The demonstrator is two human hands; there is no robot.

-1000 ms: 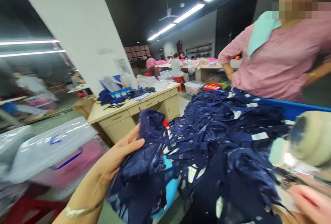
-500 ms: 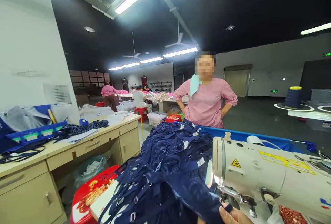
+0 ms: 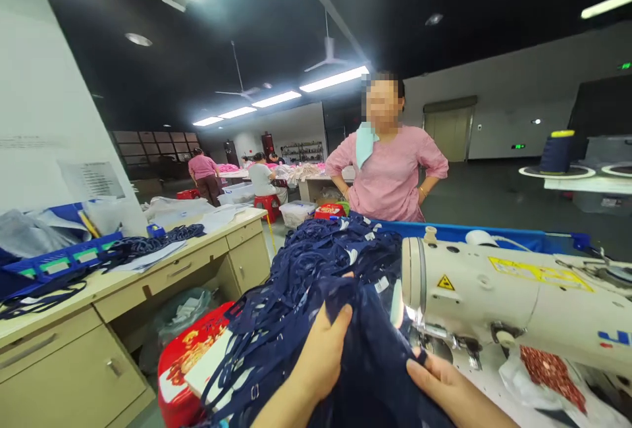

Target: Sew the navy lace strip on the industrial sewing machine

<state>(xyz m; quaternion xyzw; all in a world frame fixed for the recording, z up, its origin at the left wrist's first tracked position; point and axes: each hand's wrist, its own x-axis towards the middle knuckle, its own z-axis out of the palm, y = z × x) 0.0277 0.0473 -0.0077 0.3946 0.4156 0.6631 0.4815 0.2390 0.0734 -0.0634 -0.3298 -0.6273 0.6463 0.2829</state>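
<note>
Navy strapped garment [image 3: 375, 362], its cloth partly sheer, hangs between both hands at the lower middle of the head view, in front of the sewing machine [image 3: 464, 293] and over the near end of a heap of navy garments [image 3: 301, 270]. The left hand [image 3: 323, 346] is closed on its upper part, thumb on the near face, with most of the fingers hidden behind the cloth. The right hand [image 3: 439, 378] pinches its right edge between thumb and fingers, near the machine's lit needle area; the exact spot of that pinch is partly covered by the fingers.

Loose straps from the heap trail over a white board [image 3: 210, 365], beside a red flower-patterned stool [image 3: 172, 378]. On the machine's bed, at right, lies a clear plastic bag with a red-brown patterned packet [image 3: 555, 372]. A cone of navy thread [image 3: 557, 153] with a yellow top stands farther back.

At left, a cream desk [image 3: 182, 270] bears blue trays [image 3: 81, 253], papers and a bundle of navy straps [image 3: 172, 238]. Beyond the heap, a co-worker in a pink top [image 3: 395, 174] stands with arms akimbo, a pale aqua cloth [image 3: 366, 145] over one shoulder. Other people are near a far table of pink and beige cloth.
</note>
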